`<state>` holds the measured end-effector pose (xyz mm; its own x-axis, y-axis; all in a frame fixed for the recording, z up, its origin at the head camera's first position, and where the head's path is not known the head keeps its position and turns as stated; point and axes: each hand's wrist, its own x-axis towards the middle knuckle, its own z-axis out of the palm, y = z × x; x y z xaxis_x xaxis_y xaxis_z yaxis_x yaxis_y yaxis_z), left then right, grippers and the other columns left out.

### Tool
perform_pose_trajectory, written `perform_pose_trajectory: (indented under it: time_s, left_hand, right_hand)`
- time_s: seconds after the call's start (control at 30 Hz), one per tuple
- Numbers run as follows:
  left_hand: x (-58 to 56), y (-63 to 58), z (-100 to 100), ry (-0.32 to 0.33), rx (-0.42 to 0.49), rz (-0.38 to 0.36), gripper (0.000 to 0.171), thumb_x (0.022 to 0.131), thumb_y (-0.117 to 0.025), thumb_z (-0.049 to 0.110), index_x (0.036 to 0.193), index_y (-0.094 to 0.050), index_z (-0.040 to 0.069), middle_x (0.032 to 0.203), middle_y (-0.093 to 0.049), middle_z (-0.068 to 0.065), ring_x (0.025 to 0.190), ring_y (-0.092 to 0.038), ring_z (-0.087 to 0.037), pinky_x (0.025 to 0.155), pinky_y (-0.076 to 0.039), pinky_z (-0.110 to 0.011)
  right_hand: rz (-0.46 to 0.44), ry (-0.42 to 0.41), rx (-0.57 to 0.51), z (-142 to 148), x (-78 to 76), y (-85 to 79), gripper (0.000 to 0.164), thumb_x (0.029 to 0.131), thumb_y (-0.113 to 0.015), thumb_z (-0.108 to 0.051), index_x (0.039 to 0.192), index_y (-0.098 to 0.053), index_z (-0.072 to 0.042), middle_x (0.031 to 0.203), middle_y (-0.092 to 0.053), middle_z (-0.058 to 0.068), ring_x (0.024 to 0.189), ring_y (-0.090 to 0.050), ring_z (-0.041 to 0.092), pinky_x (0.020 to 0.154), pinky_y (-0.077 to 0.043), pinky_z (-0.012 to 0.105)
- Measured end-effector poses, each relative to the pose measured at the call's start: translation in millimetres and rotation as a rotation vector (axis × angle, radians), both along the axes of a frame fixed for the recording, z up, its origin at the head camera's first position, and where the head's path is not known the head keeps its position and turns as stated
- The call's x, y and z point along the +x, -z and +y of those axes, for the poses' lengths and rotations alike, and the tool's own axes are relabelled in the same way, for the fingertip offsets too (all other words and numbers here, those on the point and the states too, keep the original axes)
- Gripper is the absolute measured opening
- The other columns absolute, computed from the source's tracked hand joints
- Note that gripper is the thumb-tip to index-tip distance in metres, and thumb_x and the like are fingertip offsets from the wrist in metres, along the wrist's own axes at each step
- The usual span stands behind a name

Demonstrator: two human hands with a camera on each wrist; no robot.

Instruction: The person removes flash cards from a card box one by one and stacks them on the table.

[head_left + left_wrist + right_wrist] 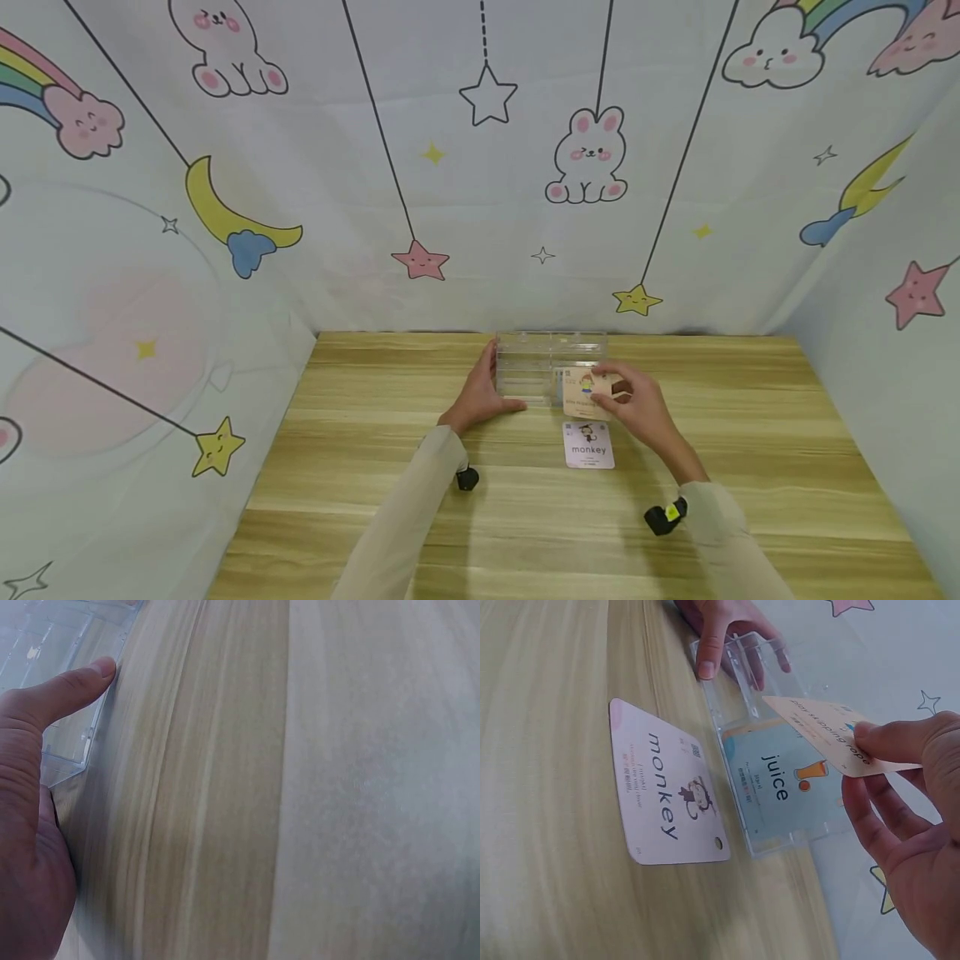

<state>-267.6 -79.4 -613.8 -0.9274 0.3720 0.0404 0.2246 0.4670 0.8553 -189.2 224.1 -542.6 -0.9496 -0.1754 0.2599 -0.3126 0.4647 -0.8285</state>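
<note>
A clear plastic box with compartments [523, 368] stands at the back of the table. My left hand [480, 395] holds its left end, the thumb [79, 688] along the front edge and the fingers round the side. In my right hand [647, 410] a cream flashcard [583, 398] is pinched between thumb and fingers, tilted above the box's right part. Under it, a blue "juice" flashcard [769, 791] lies in the right compartment, mostly hidden in the head view. A pale "monkey" flashcard [588, 450] lies flat on the table in front of the box.
The wood-grain table [360, 467] ends at a white cloth backdrop [517, 292] with cartoon prints, close behind the box. More of this cloth hangs at the left and right sides. A small black camera is worn at each wrist.
</note>
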Motion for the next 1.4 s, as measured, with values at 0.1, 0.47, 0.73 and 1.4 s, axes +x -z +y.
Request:
perform_pose_trajectory:
  time_s: [0.1,0.47,0.73,1.4]
  left_hand:
    - [0.1,0.5,0.0,0.000,0.000,0.001,0.138,0.073,-0.098,0.026,0.167,0.002,0.015,0.172,-0.013,-0.010,0.156,-0.022,-0.023,0.124,-0.028,-0.033]
    - [-0.2,-0.4,-0.8,-0.003,-0.011,0.003,0.138,0.072,-0.099,0.028,0.168,0.001,0.017,0.172,-0.015,-0.009,0.155,-0.023,-0.021,0.123,-0.029,-0.030]
    - [-1.5,2.0,-1.4,0.000,0.006,0.015,0.139,0.072,-0.099,0.027,0.168,0.001,0.015,0.172,-0.016,-0.011,0.155,-0.025,-0.022,0.123,-0.030,-0.032]
    - [-0.5,0.3,-0.3,-0.006,-0.003,0.025,0.138,0.071,-0.099,0.028,0.168,-0.001,0.015,0.171,-0.019,-0.012,0.154,-0.026,-0.023,0.122,-0.031,-0.032]
  right_hand:
    - [-0.057,-0.003,0.013,2.5,6.1,2.0,0.043,0.088,-0.083,-0.001,0.128,-0.068,-0.006,0.131,-0.064,0.016,0.092,-0.070,0.028,0.077,-0.061,0.027]
    - [-0.289,-0.057,-0.024,11.2,22.9,9.6,0.041,0.090,-0.079,0.000,0.129,-0.066,-0.005,0.132,-0.062,0.019,0.090,-0.069,0.026,0.067,-0.059,0.029]
    - [-0.343,-0.071,0.003,12.9,25.4,21.7,0.037,0.091,-0.079,-0.002,0.127,-0.067,-0.003,0.133,-0.062,0.022,0.092,-0.070,0.025,0.071,-0.060,0.027]
    - [-0.387,-0.088,-0.040,11.4,25.9,43.1,0.035,0.092,-0.079,-0.004,0.125,-0.067,-0.001,0.141,-0.057,0.027,0.082,-0.068,0.021,0.061,-0.056,0.026]
